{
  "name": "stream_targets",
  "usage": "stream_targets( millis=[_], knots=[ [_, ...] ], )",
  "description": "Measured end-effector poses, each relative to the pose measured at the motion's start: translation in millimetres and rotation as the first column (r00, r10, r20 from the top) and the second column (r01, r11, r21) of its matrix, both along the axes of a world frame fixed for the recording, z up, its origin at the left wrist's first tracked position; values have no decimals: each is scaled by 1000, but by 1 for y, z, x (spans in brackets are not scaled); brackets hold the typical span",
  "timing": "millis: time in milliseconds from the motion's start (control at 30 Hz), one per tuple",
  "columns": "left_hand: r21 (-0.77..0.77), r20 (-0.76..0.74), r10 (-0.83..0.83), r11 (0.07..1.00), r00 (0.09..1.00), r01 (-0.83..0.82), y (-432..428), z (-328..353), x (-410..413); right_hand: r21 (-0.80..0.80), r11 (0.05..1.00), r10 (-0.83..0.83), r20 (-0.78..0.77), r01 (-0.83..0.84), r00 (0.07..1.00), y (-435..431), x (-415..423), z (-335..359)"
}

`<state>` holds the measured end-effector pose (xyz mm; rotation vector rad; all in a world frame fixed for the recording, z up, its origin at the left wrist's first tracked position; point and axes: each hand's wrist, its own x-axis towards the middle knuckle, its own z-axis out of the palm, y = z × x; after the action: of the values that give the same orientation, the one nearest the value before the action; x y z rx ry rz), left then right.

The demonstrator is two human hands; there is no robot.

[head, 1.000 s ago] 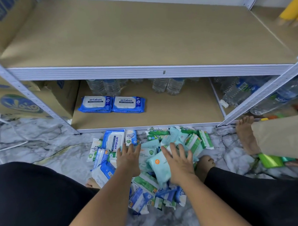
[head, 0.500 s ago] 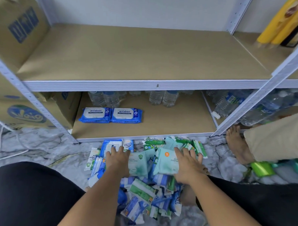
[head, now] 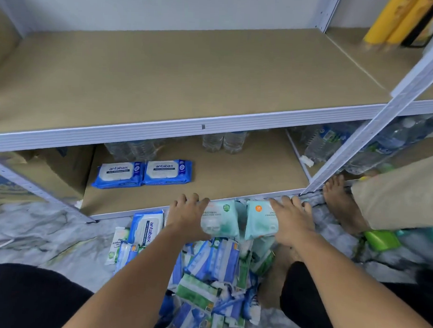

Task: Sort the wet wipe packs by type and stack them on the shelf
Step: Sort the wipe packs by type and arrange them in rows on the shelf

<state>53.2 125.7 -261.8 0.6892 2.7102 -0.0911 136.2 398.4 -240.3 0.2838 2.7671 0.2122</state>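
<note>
Wet wipe packs (head: 213, 281): a loose pile on the marble floor (head: 48, 231) at lower centre of the frame, with blue, green and white wrappers mixed together.

We hold two more packs above the pile at centre frame, just in front of the front edge of the lower shelf (head: 234, 174). Our left hand (head: 188, 216) grips the left end of a pale teal pack (head: 219, 219) with a green badge. Its fingers are curled over the top edge and its thumb is below. Our right hand (head: 292, 220) grips the right end of a second pale teal pack (head: 260, 221) with an orange dot, fingers over the top. We cannot see that thumb. The two packs are side by side with a narrow gap between them, printed faces toward us.

Two blue antabax packs (head: 142, 173) lie flat and touching on the lower shelf, left of centre. A third blue pack (head: 147, 226) lies on the floor at the pile's left edge, just beside our left wrist.

Water bottles (head: 223, 140) stand at the back of the lower shelf. The upper shelf (head: 189, 72) fills the top half of the frame. A cardboard box (head: 63, 168) is at the left. At the right, another person's bare foot (head: 339, 202) and tan trouser leg (head: 401, 190) are near the shelf post. Blurred yellow items (head: 392, 18) are at upper right.
</note>
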Motion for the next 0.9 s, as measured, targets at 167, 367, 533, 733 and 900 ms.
stream_targets(
  millis=[167,367,533,733,900],
  knots=[
    [38,51,16,999,999,-18,24,-32,-47,2,1000,-12,-4,12,1000,28,-46,-30],
    [174,97,85,980,992,-101,46,-91,-99,-48,996,-76,-6,76,997,46,-105,-73],
    [278,98,144,946,985,-166,61,-129,-128,-93,982,-163,22,164,986,45,-136,-104],
    [283,-68,184,946,981,-158,70,-128,-108,-83,980,-185,-44,181,982,20,-117,-128],
    [287,-144,140,953,980,-94,73,-132,-88,-86,990,-123,-155,111,980,-1,-96,-144]
  ],
)
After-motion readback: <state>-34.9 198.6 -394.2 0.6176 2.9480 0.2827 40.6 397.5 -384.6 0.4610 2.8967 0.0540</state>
